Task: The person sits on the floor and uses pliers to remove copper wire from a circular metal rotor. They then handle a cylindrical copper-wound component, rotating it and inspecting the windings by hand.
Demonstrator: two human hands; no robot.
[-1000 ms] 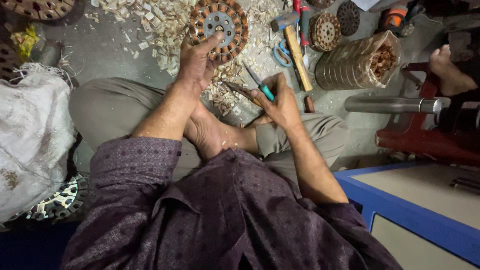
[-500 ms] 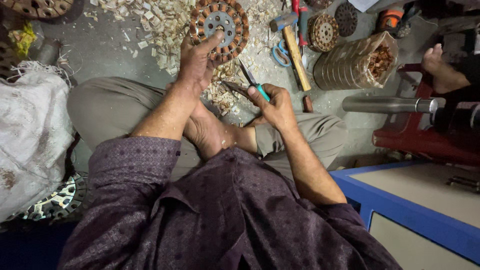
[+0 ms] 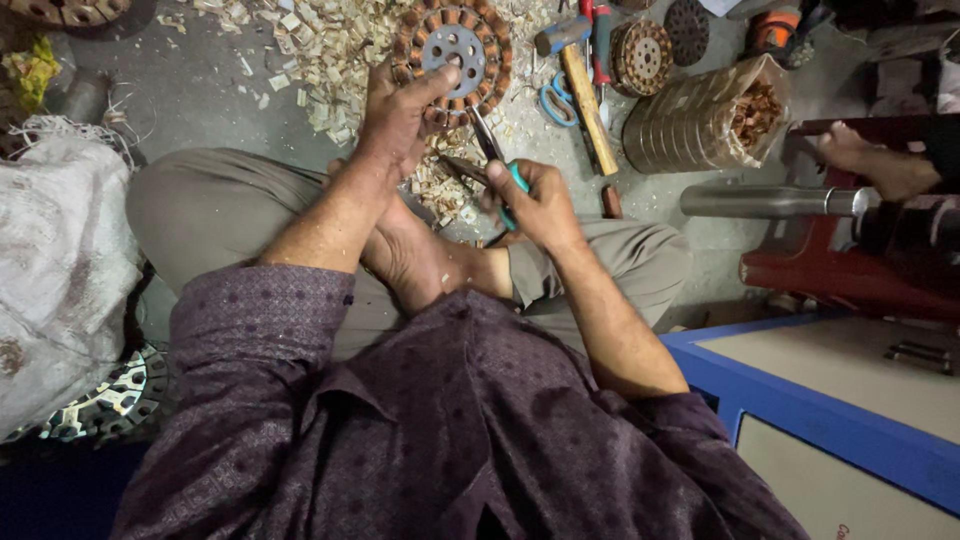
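Gripped in the right hand (image 3: 535, 200): green-handled steel pliers (image 3: 492, 160), fingers wrapped tight round the handles, nose pointing up toward the round copper-wound motor stator with its grey perforated metal hub (image 3: 452, 48). Whether the pliers' nose bites a wire cannot be told. The left hand (image 3: 398, 118) lies pressed on the stator's near rim, thumb reaching toward the hub, fingers spread and bearing down rather than closed round anything. The stator rests on the grey concrete floor (image 3: 190, 90), directly beyond both hands.

Risks, as judged:
- Pliers' nose works close beside the left thumb; a slip off the winding could nick it.
- Stator is only pinned by palm pressure; a hard pull could skid it across the floor.
- A bare foot (image 3: 420, 260) sits just under the grip, exposed to a dropped tool.

Surroundings:
- Pale scraps of cut insulation paper (image 3: 320, 45), strewn left of and beneath the stator; loose footing for the part.
- Wooden-handled hammer (image 3: 585, 90), just right of the pliers, head toward the stator.
- Blue-handled scissors (image 3: 556, 103), touching the hammer's left side.
- Second, smaller wound stator (image 3: 641, 56), beyond the hammer.
- Clear bag holding a stack of rusty discs (image 3: 710, 115), farther right.
- Red machine with a steel shaft (image 3: 800, 240), well right; another person's hand (image 3: 870, 165) rests there.
- White woven sack (image 3: 60, 270), well left.
- Blue-edged cabinet (image 3: 830, 420), near right, behind the elbow.

Hammer and scissors crowd the right side of the stator; the scraps crowd the left.
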